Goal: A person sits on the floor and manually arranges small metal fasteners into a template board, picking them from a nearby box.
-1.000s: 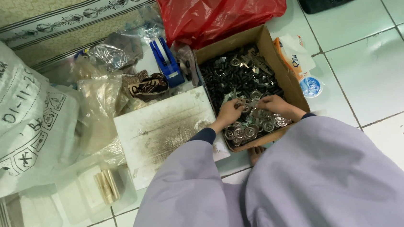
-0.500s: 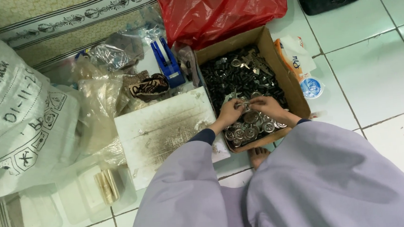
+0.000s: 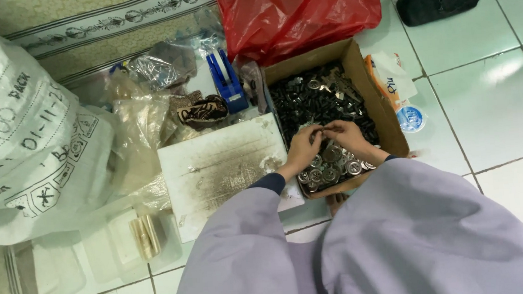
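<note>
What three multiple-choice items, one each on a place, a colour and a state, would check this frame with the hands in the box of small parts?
1. Where do both hands work?
A. Over the cardboard box
B. On the white sack
C. Inside the red bag

2. What colour is the plastic bag behind the box?
A. Green
B. Red
C. Black

3. How does the box stand?
A. Taped shut
B. Tipped on its side
C. Open on top, with small parts inside

Key: 1 A, the left hand and right hand meet, fingertips together, above the cardboard box. 2 B, the plastic bag is plainly red. 3 C, dark small parts and silvery round parts lie exposed in it.
</note>
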